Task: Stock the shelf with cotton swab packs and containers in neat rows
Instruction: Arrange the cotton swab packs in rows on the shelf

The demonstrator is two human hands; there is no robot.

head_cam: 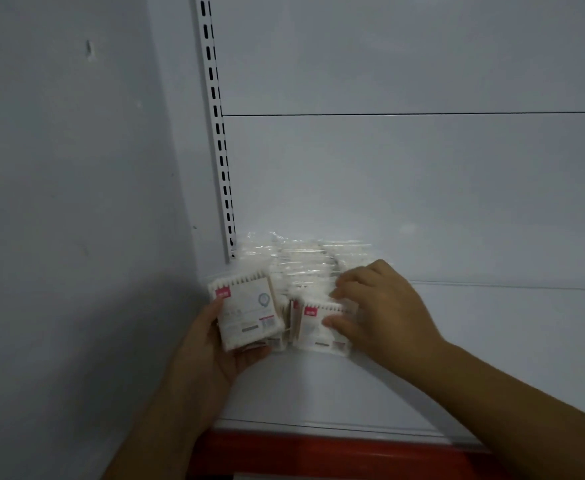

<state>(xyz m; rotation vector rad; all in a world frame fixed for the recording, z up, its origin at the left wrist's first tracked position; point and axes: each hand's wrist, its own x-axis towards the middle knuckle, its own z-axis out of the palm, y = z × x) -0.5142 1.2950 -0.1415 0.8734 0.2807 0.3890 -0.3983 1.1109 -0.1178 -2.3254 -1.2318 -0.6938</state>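
Several clear cotton swab packs with wooden sticks and pink labels stand on the white shelf (492, 358) near its back left corner. My left hand (211, 355) holds a small stack of packs (249, 310) upright from below and the left side. To its right, my right hand (377, 306) pinches the front pack (319, 327) of a neighbouring row, thumb on its face and fingers over its top. More packs (305, 261) in crinkled plastic lean against the back panel behind both rows.
A slotted white upright (220, 140) runs up the back left corner beside a plain wall. The shelf's front edge carries a red strip (319, 448). The white shelf stretches to the right of the packs.
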